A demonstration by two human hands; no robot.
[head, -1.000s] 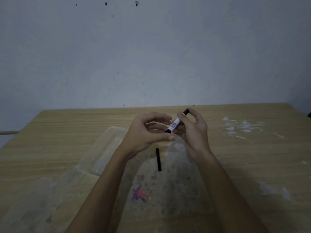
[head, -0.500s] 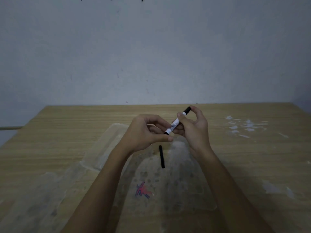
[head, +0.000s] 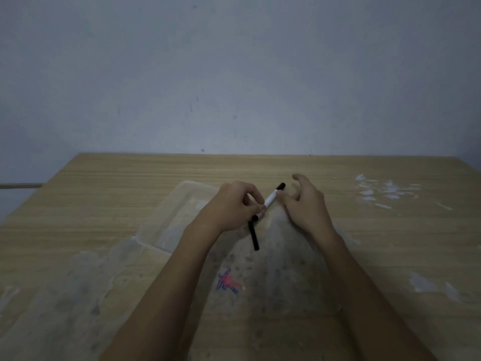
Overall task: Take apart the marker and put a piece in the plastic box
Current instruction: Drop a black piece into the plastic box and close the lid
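Observation:
A marker (head: 271, 201) with a white barrel and black ends points up to the right, above the table's middle. My left hand (head: 234, 208) is shut on its lower end. My right hand (head: 305, 204) is beside the marker's upper end with fingers spread, and only the thumb is close to the barrel. A slim black marker piece (head: 253, 237) lies just below my left hand on a clear plastic sheet. The clear plastic box (head: 179, 212) sits to the left of my left hand, partly hidden by my wrist.
A wooden table (head: 104, 194) stands against a plain grey wall. The clear plastic sheet in front of me bears a red and blue scribble (head: 228, 282). White flecks (head: 385, 191) mark the table at the right, and pale smears (head: 429, 285) lie nearer.
My right hand has let go of the marker's upper end and spread its fingers. My left hand keeps hold of the lower end. The black piece has not moved.

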